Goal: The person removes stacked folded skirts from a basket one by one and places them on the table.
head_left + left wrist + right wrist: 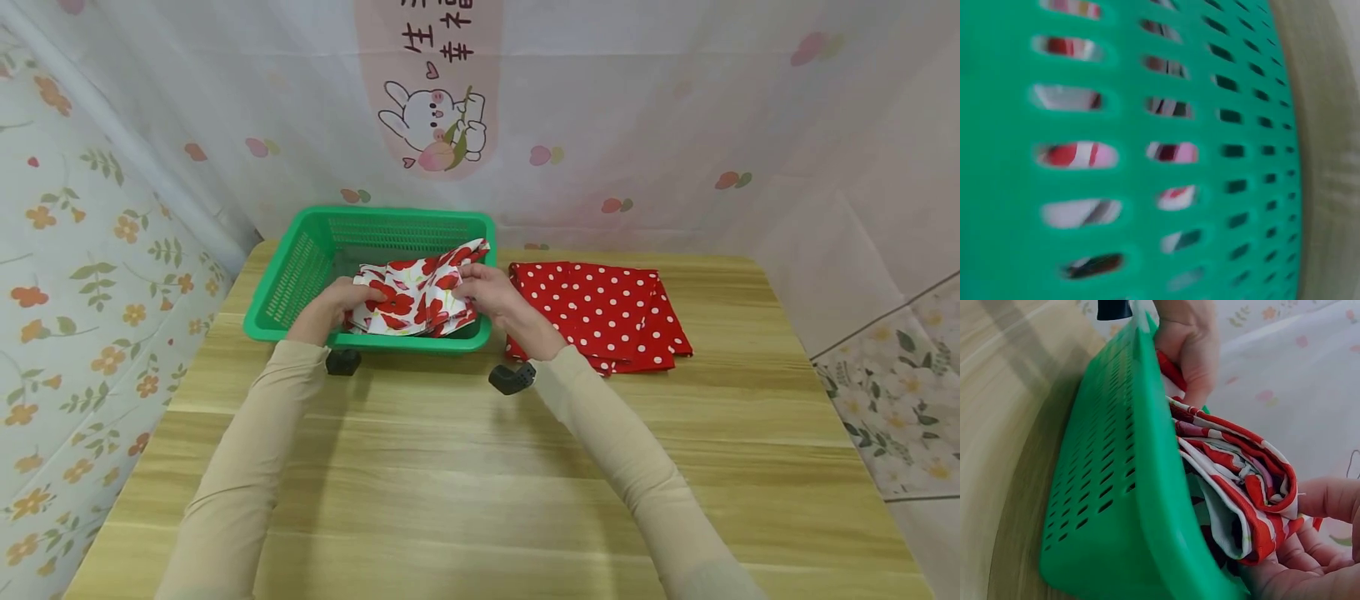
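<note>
A folded white cloth with red flowers (408, 300) lies within the green plastic basket (390, 342), its upper right corner level with the rim. My left hand (336, 302) holds its left end, the fingers partly hidden behind cloth. At the other end my right hand (491, 296) pinches the fold between thumb and fingers. The right wrist view shows the rolled layers of the cloth (1241, 469) just above the basket rim, gripped by the right hand (1316, 556), with the left hand (1190, 350) beyond. Only the perforated basket wall (1135, 175) and bits of cloth show in the left wrist view.
A folded red cloth with white dots (592, 312) lies on the wooden table (435, 467), just right of the basket. Behind the table hangs a pale printed curtain (600, 125); a flowered one (82, 292) hangs at the left. Dark wrist cameras (512, 379) sit near the basket front.
</note>
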`<state>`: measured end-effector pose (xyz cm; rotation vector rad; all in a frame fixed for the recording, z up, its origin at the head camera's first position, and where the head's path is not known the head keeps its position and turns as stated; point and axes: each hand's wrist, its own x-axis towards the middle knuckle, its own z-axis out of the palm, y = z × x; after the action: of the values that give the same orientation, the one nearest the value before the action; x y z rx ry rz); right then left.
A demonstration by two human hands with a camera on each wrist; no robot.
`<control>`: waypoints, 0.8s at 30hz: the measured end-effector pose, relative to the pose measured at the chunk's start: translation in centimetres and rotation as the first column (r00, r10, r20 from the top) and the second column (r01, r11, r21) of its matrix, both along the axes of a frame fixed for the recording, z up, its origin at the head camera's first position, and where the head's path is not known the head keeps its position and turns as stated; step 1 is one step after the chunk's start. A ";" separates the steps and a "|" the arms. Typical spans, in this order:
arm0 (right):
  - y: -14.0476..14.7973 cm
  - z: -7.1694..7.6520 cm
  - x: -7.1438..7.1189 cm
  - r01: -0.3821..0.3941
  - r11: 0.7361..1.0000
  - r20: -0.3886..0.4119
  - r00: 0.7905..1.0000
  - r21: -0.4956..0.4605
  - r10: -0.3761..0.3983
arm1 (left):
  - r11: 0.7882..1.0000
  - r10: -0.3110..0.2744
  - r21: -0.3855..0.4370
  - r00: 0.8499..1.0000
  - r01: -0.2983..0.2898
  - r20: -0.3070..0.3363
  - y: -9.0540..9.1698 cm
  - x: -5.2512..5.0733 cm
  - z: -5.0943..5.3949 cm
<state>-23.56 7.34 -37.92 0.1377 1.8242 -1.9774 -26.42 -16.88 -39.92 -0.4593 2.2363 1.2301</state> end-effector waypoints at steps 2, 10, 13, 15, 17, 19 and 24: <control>0.0 0.3 0.1 0.012 1.000 -0.002 1.000 -0.005 -0.012 | 1.000 0.018 0.013 0.999 -0.018 -0.039 0.1 0.2 0.6; 0.5 2.1 0.5 0.019 0.999 -0.051 0.998 -0.048 -0.021 | 0.996 0.065 0.078 0.986 -0.053 -0.153 -0.3 1.2 3.5; 0.7 2.5 0.7 0.006 0.998 -0.064 0.998 -0.063 -0.010 | 0.994 0.078 0.087 0.984 -0.065 -0.162 -0.7 1.6 4.3; 0.8 2.7 0.9 -0.003 0.997 -0.068 0.998 -0.081 -0.002 | 0.994 0.082 0.090 0.982 -0.067 -0.172 -0.9 2.0 4.8; 0.8 2.8 1.1 -0.013 0.996 -0.071 0.997 -0.086 0.007 | 0.993 0.088 0.096 0.980 -0.071 -0.181 -1.2 2.5 5.2; 0.8 3.0 1.4 -0.023 0.996 -0.067 0.998 -0.092 0.017 | 0.991 0.098 0.114 0.976 -0.077 -0.194 -1.5 3.1 5.6; 0.8 3.3 2.4 -0.058 0.995 -0.063 0.997 -0.080 0.053 | 0.987 0.104 0.145 0.967 -0.072 -0.231 -2.1 4.7 6.3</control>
<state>-21.19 8.11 -34.59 0.0010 1.7611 -2.0347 -21.74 -19.00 -33.66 -0.3790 2.3289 1.5450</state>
